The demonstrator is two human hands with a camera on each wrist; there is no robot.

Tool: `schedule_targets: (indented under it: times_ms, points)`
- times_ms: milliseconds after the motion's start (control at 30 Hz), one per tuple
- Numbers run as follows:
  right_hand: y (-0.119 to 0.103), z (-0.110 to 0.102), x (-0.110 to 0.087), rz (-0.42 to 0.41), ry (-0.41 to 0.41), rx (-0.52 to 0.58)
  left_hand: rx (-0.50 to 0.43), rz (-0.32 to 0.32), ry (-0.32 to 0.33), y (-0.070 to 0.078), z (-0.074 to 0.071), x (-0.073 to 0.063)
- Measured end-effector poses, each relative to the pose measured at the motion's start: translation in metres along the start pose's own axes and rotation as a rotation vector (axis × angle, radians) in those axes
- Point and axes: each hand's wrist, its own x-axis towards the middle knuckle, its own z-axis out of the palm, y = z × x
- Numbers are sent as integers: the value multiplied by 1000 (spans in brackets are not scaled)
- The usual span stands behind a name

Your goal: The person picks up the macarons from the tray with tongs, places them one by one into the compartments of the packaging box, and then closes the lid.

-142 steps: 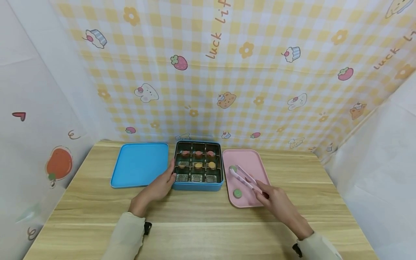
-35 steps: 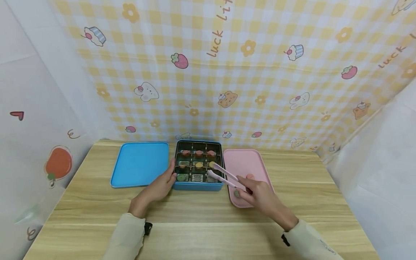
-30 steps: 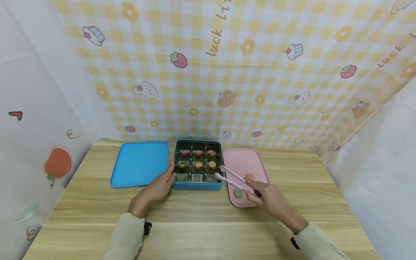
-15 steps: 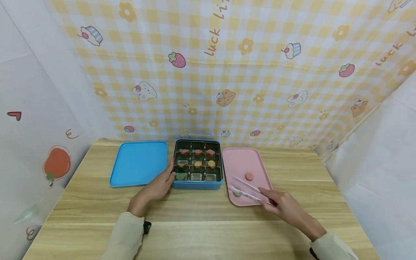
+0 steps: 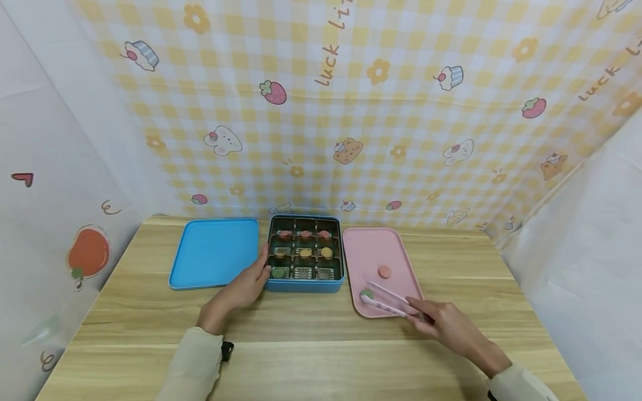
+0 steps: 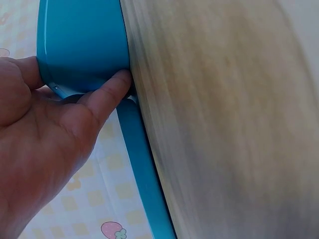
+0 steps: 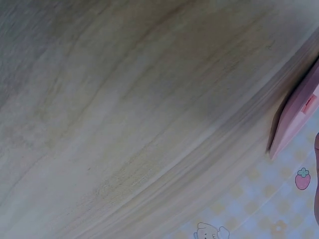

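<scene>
Your left hand (image 6: 52,129) touches the end of a blue box (image 6: 84,42), one fingertip close to the wooden tabletop (image 6: 229,119), grain blurred. Second blue piece (image 6: 141,174), edge-on, just beyond that fingertip. Checked cloth (image 6: 99,199) behind your hand; printed strawberry (image 6: 112,230) noted.

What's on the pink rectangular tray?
A round coral piece and, nearer the person, a round green piece partly hidden by pale pink tongs. The right hand covers the near right corner of the pink tray; anything there is hidden.
</scene>
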Motion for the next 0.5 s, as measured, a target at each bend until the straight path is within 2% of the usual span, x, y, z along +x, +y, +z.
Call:
schedule_targets:
  times_ms: [233,500]
  points:
    - [4,4,-3,-22,11,-15,-13,0,-21,1,-1,-1]
    - [5,7,-4,-15,11,-18,-5,10,-15,1,-1,-1]
